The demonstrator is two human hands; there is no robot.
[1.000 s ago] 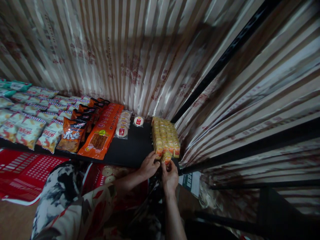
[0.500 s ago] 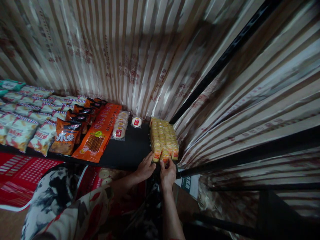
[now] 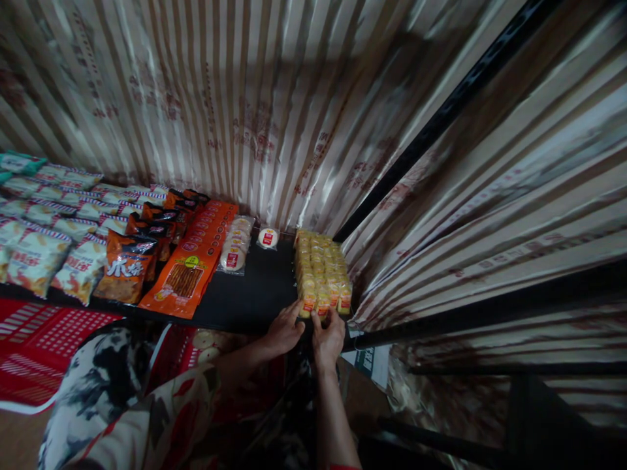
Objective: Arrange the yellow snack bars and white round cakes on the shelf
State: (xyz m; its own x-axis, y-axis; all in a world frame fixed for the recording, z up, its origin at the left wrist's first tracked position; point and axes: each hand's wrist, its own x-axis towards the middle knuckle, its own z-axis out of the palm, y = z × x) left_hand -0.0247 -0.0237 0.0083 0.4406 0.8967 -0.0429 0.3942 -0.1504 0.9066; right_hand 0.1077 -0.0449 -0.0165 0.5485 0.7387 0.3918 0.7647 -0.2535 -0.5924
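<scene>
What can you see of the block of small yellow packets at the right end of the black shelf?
The yellow packets are small, glossy wrapped pieces with red labels at their front ends, packed in tight rows. The block lies flat on the black shelf beside the striped curtain. The left hand and right hand touch its front row.

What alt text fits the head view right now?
Both hands, left hand and right hand, touch the front of a block of small yellow snack packs on a dark shelf, beside rows of bagged snacks.

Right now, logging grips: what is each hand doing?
Left hand: fingertips on the yellow snack packs, grip unclear.
Right hand: fingers pinching the front pack.
</scene>
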